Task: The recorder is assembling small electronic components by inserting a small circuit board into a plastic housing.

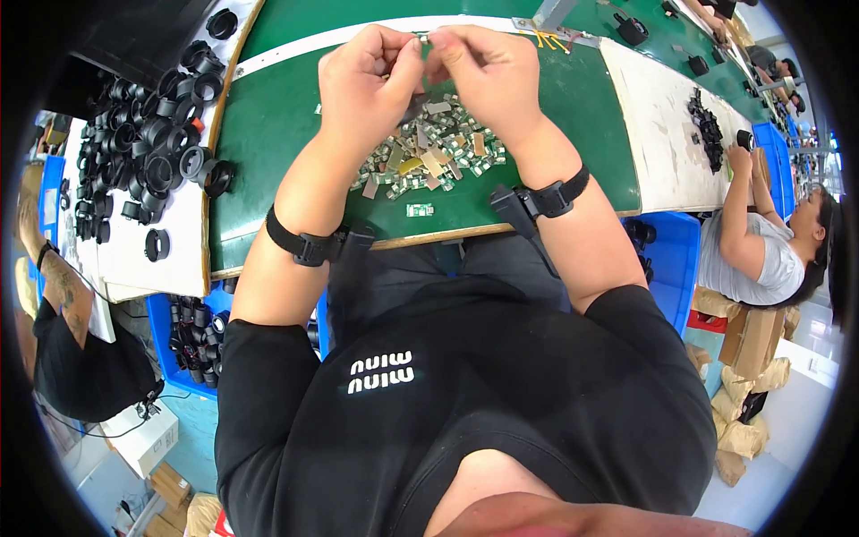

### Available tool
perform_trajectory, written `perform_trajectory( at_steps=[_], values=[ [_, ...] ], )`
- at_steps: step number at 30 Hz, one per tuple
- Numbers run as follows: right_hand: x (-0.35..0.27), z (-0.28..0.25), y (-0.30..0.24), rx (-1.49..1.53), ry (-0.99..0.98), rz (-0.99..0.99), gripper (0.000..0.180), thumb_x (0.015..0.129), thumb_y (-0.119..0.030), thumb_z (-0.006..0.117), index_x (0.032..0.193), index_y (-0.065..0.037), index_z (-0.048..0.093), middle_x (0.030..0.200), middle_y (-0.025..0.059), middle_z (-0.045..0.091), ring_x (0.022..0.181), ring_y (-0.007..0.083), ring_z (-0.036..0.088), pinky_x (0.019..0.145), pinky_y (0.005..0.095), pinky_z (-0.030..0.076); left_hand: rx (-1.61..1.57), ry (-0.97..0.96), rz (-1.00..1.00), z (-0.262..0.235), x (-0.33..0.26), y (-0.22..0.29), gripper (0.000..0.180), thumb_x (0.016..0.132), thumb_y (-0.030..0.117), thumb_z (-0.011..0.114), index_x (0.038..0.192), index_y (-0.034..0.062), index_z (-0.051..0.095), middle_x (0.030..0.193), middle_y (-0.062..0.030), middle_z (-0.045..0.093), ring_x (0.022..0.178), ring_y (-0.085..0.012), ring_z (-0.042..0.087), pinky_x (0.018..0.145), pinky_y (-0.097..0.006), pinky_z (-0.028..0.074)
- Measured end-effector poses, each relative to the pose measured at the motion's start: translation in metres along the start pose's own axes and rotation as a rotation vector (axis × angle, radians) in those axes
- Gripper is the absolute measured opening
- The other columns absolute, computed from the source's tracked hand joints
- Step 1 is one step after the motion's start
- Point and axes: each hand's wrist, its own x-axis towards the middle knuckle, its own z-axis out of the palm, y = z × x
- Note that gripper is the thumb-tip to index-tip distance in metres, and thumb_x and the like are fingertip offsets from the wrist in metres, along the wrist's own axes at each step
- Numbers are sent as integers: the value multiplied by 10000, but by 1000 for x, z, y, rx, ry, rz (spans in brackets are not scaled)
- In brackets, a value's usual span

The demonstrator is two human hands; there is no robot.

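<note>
Both hands are raised above the far part of a green work mat [268, 161], their fingertips almost meeting. A small green and white circuit board [424, 38] shows between them, largely covered by the fingers. My left hand [365, 85] is closed, with thumb and forefinger pinched on the board. My right hand [492, 76] pinches at its other side, fingers curled. Under the hands lies a heap of small circuit boards [470, 148], mixed with grey and tan flat pieces. One board [419, 210] lies apart, close to the table's front edge.
Many black plastic rings [152, 143] cover the white board at left. Blue bins [671, 259] with black parts stand below the table on both sides. Yellow strips [552, 41] lie by a metal post at the back. Co-workers [761, 251] sit at right and left.
</note>
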Motion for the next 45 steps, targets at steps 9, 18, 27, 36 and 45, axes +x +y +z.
perform_trajectory(
  at_steps=[9, 18, 27, 36, 45],
  values=[
    [16, 12, 17, 916, -644, 631, 633, 1041, -285, 665, 1555, -18, 412, 1374, 128, 587, 1241, 245, 618, 988, 486, 589, -202, 260, 228, -16, 24, -12, 59, 1010, 30, 651, 1034, -22, 665, 1021, -62, 650, 903, -127, 642, 826, -268, 517],
    [116, -55, 148, -917, -55, 410, 676, 746, -297, 859, 1238, 41, 542, 1309, 327, 510, 1156, 488, 610, 1013, 497, 537, -406, 303, -89, -1, 47, -13, 193, 1032, 201, 596, 1115, 27, 595, 1014, -64, 626, 864, -170, 636, 807, -329, 544],
    [20, -100, -12, -628, 120, -237, 651, 853, -223, 828, 1392, 22, 557, 1431, 259, 527, 1355, 400, 503, 1134, 470, 425, -294, -526, -188, -110, -75, 105, 374, 1011, 325, 661, 789, 31, 598, 718, -78, 606, 582, -167, 552, 520, -316, 423],
    [-341, -371, 33, -1247, 387, 1415, 769, 799, -409, 794, 1408, -4, 554, 1415, 262, 578, 1362, 464, 495, 1109, 564, 448, 1116, -470, -886, -329, -353, -12, 450, 969, 326, 696, 1060, -114, 707, 1010, -307, 737, 937, -407, 727, 787, -484, 574],
    [-436, -359, 131, -129, 396, 1565, 427, 976, -334, 629, 1232, 5, 679, 1165, 197, 726, 1020, 327, 714, 870, 475, 565, 866, -247, -1420, -227, -353, -47, 854, 735, 723, 793, 986, -92, 750, 954, -272, 760, 940, -391, 761, 834, -458, 589]
  ],
)
